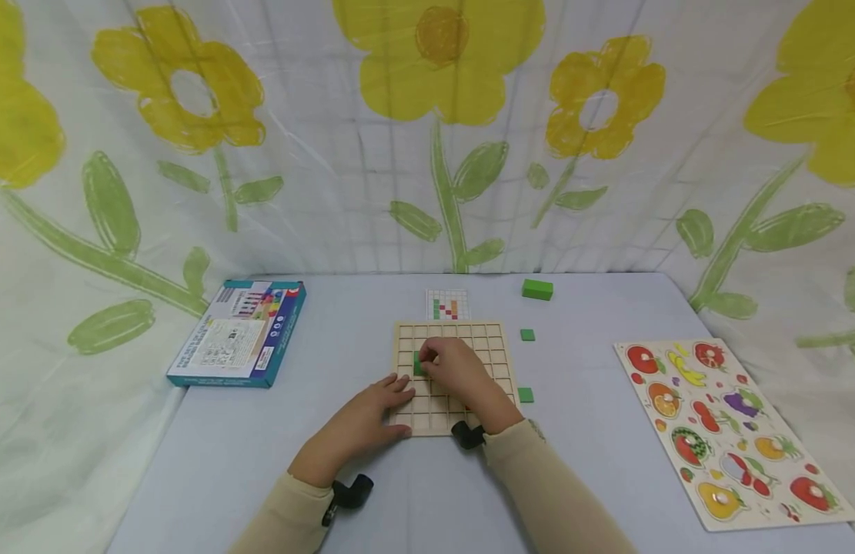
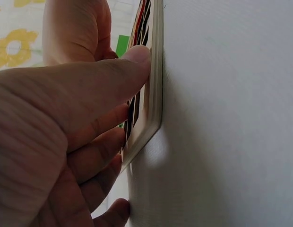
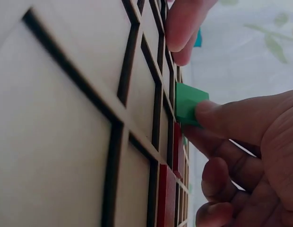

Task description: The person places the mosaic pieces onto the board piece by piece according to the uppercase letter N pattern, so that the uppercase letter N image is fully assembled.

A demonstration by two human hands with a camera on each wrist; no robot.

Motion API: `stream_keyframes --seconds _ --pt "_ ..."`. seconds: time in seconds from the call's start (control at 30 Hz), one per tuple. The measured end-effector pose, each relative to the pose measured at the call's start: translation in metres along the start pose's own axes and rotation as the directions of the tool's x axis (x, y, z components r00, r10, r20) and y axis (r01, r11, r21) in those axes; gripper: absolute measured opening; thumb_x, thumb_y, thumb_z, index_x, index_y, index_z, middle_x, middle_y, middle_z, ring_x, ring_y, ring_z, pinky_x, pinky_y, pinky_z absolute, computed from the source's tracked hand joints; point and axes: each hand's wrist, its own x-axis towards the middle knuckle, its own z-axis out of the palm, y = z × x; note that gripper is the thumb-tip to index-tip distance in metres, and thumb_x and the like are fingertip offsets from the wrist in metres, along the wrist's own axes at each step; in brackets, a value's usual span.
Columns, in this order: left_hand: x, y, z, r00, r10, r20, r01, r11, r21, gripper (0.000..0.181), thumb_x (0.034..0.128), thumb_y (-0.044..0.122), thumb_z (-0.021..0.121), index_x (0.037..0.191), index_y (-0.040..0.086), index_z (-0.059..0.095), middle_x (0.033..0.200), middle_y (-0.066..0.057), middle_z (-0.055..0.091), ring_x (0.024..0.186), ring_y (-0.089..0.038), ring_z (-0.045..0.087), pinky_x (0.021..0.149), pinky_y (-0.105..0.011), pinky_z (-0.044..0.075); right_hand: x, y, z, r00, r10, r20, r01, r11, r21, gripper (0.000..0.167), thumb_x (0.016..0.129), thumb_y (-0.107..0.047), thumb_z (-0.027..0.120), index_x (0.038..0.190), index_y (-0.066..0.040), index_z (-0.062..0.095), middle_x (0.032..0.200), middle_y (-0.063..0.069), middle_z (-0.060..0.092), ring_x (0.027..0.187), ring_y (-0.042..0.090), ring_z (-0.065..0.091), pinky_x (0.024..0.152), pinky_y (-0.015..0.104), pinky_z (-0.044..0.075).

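A wooden grid board (image 1: 496, 350) lies flat in front of me. My right hand (image 1: 458, 371) is over its middle, pinching a green tile (image 3: 188, 100) between thumb and index finger. In the right wrist view the tile is tilted against the grid, above a red tile (image 3: 178, 149) set in a cell. Another red tile (image 3: 166, 196) sits nearer that camera. My left hand (image 1: 365, 415) rests at the board's left edge, fingers spread on the cells; its thumb (image 2: 138, 54) touches the near rim. The right hand hides part of the grid.
Behind the board lies a pattern card (image 1: 458, 296) with coloured squares. Loose green tiles (image 1: 526, 395) and a green block (image 1: 537, 289) lie to the right. A boxed set (image 1: 240, 335) is at left, a fruit puzzle board (image 1: 732, 435) at far right.
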Motion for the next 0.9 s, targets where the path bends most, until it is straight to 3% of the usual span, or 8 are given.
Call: stream_keyframes --seconds 0.17,0.57,0.9 --pt "-0.0003 0.0039 -0.0008 1.0 -0.015 -0.003 0.015 1.0 0.006 0.064 0.0959 0.026 0.086 0.154 0.01 0.063 0.17 -0.01 0.049 0.165 -0.035 0.035 0.13 -0.06 0.036 0.0 0.001 0.0002 1.0 0.01 0.023 -0.009 0.999 -0.032 0.004 0.101 -0.013 0.077 0.1 -0.016 0.077 0.101 -0.001 0.075 0.089 0.016 0.064 0.085 0.039 0.057" --pt "-0.0007 0.0077 -0.0016 1.0 -0.016 -0.008 0.016 1.0 0.012 0.065 0.0943 0.025 0.088 0.152 0.008 0.064 0.169 -0.012 0.05 0.164 -0.036 0.036 0.13 -0.06 0.037 -0.0012 -0.0028 0.0009 0.998 -0.059 0.025 0.063 0.974 -0.217 0.008 0.102 -0.014 0.078 0.095 -0.015 0.082 0.104 0.0 0.074 0.094 0.017 0.065 0.087 0.038 0.06" --pt "-0.0064 0.004 -0.0038 0.999 -0.047 -0.017 0.048 0.997 0.062 0.064 0.0937 0.027 0.088 0.151 0.009 0.067 0.171 -0.009 0.048 0.161 -0.036 0.042 0.127 -0.059 0.041 -0.0032 -0.0037 0.0008 0.998 -0.054 0.037 0.06 0.978 -0.202 0.006 0.103 -0.014 0.077 0.101 -0.015 0.083 0.108 -0.001 0.075 0.104 0.019 0.068 0.093 0.041 0.061"
